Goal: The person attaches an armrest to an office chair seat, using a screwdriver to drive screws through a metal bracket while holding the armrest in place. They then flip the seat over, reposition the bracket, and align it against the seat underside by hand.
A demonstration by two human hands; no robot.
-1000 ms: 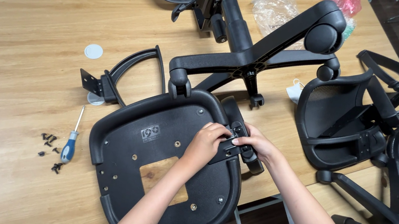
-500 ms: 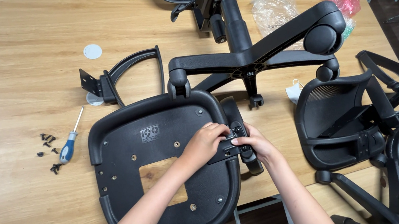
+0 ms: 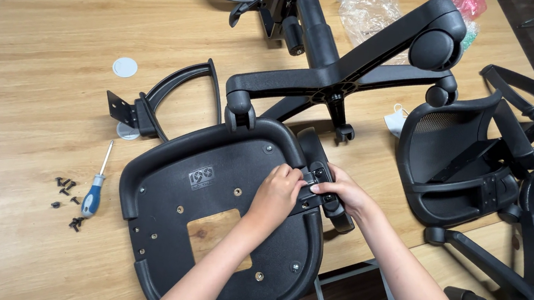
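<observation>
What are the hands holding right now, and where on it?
Both the left hand and right hand grip the black armrest at its bracket end, against the seat pan edge.

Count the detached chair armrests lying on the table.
2. One armrest lies loose on the wood left of the seat pan; the other sits at the pan's right edge, under the left hand and right hand. More may be hidden.

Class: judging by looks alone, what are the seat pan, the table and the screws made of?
Seat pan: probably moulded plastic, matt black, ribbed rim. Table: wood or wood-look laminate, pale grain lines. Screws: likely metal, dark finish; too small to confirm.
</observation>
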